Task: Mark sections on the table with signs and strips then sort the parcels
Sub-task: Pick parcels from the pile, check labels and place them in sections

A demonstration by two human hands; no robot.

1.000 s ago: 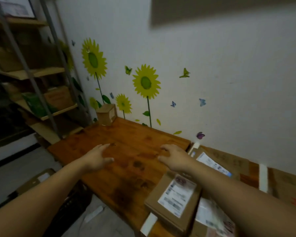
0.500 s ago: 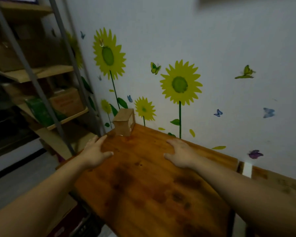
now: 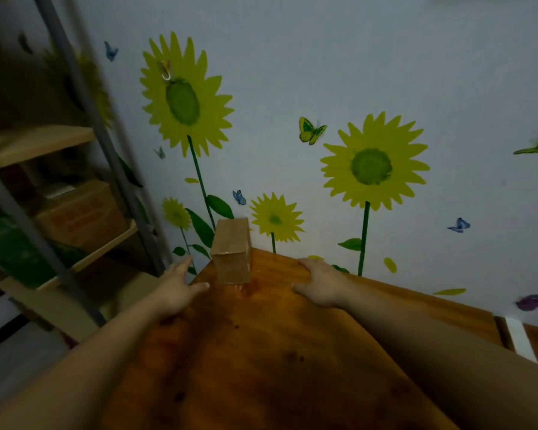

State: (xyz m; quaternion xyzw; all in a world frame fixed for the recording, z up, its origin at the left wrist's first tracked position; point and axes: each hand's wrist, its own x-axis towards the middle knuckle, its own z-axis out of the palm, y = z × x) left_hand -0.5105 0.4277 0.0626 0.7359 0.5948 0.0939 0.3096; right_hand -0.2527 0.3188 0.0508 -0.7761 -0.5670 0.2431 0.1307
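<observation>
A small cardboard parcel [image 3: 232,252] stood upright at the far left corner of the wooden bench [image 3: 261,367], against the sunflower wall [image 3: 385,72]. The left hand [image 3: 176,290] and right hand [image 3: 319,283] flanked it, fingers extended and relaxed, holding nothing, neither touching it. A white strip [image 3: 517,336] crossed the bench at far right.

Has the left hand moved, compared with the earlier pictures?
Yes. The left hand went forward over the table toward the small cardboard box at its far corner, now just left of it.
</observation>
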